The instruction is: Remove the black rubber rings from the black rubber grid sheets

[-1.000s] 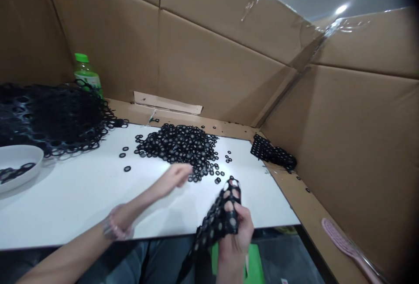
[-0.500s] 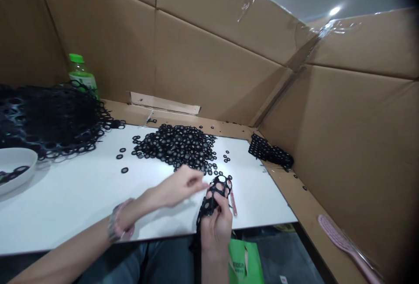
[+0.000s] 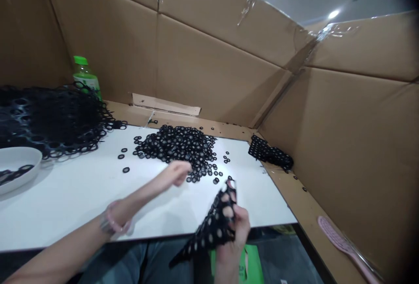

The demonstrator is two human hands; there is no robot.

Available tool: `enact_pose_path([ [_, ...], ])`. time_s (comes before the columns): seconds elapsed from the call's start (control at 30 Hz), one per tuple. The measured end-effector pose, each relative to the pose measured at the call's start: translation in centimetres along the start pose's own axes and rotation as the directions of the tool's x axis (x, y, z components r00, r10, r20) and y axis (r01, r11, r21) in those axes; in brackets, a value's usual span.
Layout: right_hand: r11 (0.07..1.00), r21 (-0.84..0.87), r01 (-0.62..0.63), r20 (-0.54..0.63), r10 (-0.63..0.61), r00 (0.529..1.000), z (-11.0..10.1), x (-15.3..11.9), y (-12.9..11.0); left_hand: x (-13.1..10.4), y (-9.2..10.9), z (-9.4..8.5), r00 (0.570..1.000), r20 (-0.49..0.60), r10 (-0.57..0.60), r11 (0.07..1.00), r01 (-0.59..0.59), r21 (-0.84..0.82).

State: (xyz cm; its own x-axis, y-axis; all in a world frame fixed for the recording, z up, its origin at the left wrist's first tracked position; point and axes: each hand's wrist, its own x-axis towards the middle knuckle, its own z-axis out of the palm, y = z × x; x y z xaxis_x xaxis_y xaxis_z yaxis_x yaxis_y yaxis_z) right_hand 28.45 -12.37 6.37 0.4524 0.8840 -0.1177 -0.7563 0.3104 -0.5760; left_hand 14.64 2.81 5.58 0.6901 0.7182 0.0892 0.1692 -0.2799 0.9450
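Note:
A black perforated sheet with rows of round holes [image 3: 212, 227] hangs slanting over the table's front edge. My right hand [image 3: 240, 227] is closed around its upper end, thumb showing on the near face. Some fingers are hidden behind the sheet. At the front of the pile of small black rings [image 3: 176, 144] is my left hand [image 3: 178, 173], fingers curled together and slightly blurred. Whatever may be between those fingertips is hidden. Several loose rings lie around the pile on the white table [image 3: 98, 205].
At the left stand a large heap of black perforated sheets [image 3: 59, 120], a white bowl [image 3: 21, 183] with black pieces and a green-capped bottle [image 3: 85, 74]. Another black perforated sheet [image 3: 270, 152] lies at the right edge. A pink hairbrush [image 3: 337, 236] rests beside the cardboard wall [image 3: 353, 144].
My left hand has moved left, away from the sheet, to the front of the pile. My right hand has shifted right, and more of the sheet shows, slanting down to the left.

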Motion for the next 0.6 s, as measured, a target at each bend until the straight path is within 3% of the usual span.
enact_pose_path([
  [0.03,0.993,0.103,-0.051,0.040,0.047,0.998,-0.6,-0.2,-0.2,1.0,-0.7,-1.1,0.991,-0.129,0.019,0.989,0.001,0.150],
  [0.1,0.948,0.277,-0.155,0.159,0.114,0.981,-1.6,-0.6,-0.6,3.1,-1.9,-3.1,0.970,-0.237,0.048,0.962,0.019,0.272],
  [0.17,0.925,0.297,-0.236,0.245,0.165,0.955,-2.3,-0.9,-0.5,5.0,-2.7,-4.5,0.960,-0.270,0.079,0.930,0.026,0.365],
  [0.27,0.928,0.242,-0.284,0.310,0.203,0.929,-2.3,-1.3,0.1,7.4,-3.3,-5.1,0.955,-0.285,0.086,0.871,0.066,0.486],
  [0.47,0.954,0.294,-0.062,0.496,-0.096,0.863,-1.6,-2.4,1.8,9.6,-2.7,-4.4,0.946,-0.320,0.043,0.774,0.171,0.609],
  [0.53,0.985,0.172,0.014,0.532,-0.105,0.840,-1.7,-2.4,2.2,8.7,-1.8,-3.8,0.942,-0.331,0.050,0.768,0.175,0.616],
  [0.6,0.993,0.011,0.119,0.585,-0.103,0.805,-1.8,-2.1,2.5,6.7,-0.5,-2.8,0.962,-0.266,0.057,0.838,0.099,0.537],
])
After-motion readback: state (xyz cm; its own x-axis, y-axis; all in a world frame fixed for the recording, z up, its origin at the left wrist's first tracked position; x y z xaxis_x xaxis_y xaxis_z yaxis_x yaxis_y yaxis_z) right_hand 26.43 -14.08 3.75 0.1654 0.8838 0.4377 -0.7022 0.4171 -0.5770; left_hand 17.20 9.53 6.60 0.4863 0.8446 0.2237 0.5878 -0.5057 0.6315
